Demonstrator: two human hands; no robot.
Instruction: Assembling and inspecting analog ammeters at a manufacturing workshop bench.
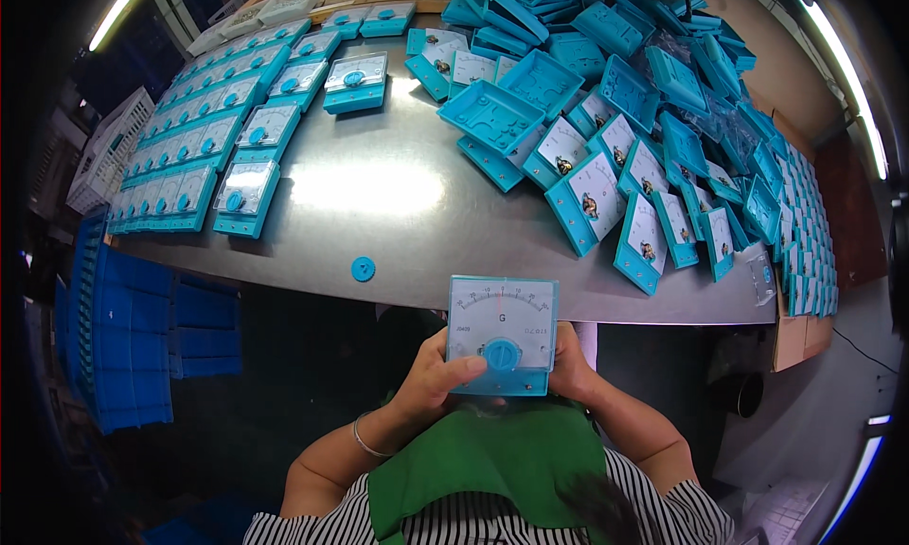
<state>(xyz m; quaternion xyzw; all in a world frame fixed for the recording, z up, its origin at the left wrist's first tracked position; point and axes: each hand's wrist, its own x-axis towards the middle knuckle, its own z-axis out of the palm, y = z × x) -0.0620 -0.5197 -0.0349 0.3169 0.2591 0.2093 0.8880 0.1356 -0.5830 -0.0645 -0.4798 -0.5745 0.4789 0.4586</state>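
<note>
A galvanometer (505, 313) with a white dial, clear cover and teal case is held up in front of my body, just off the table's near edge. My left hand (437, 372) grips its left side, with the thumb lying across the front beside the round blue knob (502, 355). On the opposite side my right hand (567, 362) holds the case; most of its fingers are hidden behind the meter. A loose round blue cap (363, 268) lies on the table to the left of the meter.
Finished-looking meters (247, 196) stand in rows on the left of the metal table (407, 251). Teal case shells (494, 115) are heaped at the back right, with uncovered dial units (589, 202) before them. Blue crates (123, 327) are stacked at the lower left.
</note>
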